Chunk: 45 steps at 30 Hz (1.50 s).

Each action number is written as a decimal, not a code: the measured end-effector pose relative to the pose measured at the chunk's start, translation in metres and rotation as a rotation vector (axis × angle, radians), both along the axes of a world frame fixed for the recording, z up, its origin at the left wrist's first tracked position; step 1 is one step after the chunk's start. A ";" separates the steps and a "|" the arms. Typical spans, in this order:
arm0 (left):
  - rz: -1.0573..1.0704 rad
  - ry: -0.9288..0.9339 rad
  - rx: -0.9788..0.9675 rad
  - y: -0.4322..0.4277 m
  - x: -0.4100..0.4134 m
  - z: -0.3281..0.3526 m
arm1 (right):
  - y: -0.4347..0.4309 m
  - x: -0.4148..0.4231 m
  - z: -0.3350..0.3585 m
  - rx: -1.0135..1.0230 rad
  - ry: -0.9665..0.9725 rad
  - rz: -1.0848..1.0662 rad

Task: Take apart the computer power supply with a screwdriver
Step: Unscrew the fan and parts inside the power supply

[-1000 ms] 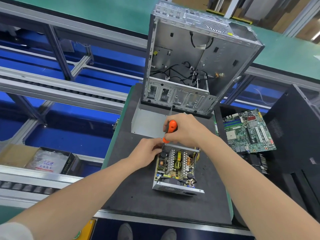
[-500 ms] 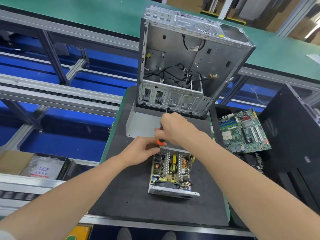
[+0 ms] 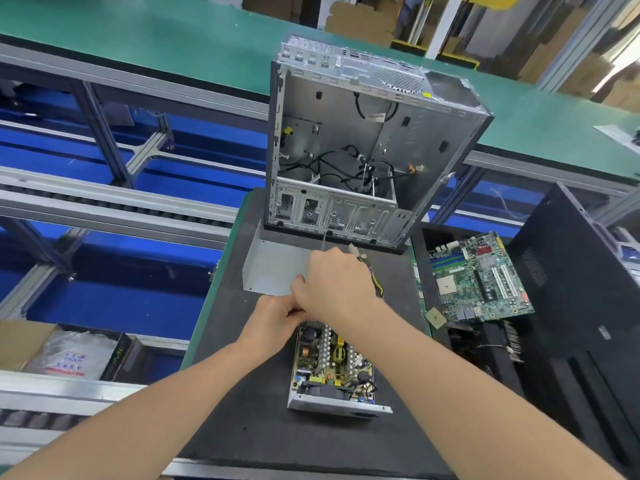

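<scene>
your work sits on the black mat right in front of you. the power supply lies on it with its lid off and the circuit board facing up. its long axis runs from you toward the computer case, with the far end leaning a little left. the grey end panel is nearest to you, and your hands cover the far end.

your left hand is at the far left corner of the power supply, fingers bent and tucked under the other hand; you cannot tell whether they pinch anything. your right hand is curled tight, knuckles up, over the far edge of the supply and touching the left hand. it grips the screwdriver. only the thin shaft shows, sticking out past the knuckles and pointing away from you toward the case. the handle is hidden in your fist.

yellow and black wires with a white plug come out on the right side of that hand. a grey metal cover lies on the mat just beyond your hands. behind it the case stands upright, open side toward you. a green motherboard lies to the right, beside the mat. farthest back runs a green conveyor belt.
</scene>
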<state>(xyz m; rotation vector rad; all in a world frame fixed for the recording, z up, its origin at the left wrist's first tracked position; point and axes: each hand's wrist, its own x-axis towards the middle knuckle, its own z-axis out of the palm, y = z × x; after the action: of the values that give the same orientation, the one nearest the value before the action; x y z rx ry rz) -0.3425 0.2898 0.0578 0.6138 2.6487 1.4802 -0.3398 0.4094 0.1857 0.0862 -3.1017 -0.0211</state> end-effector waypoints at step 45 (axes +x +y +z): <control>-0.086 -0.003 0.087 -0.006 -0.003 0.006 | 0.044 -0.028 0.023 -0.112 -0.262 0.641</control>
<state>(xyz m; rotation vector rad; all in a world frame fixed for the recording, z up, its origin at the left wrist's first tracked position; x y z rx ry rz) -0.3455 0.2842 0.0634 0.7222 2.5324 1.5769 -0.3680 0.4530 0.2089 1.1464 -3.1468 0.1955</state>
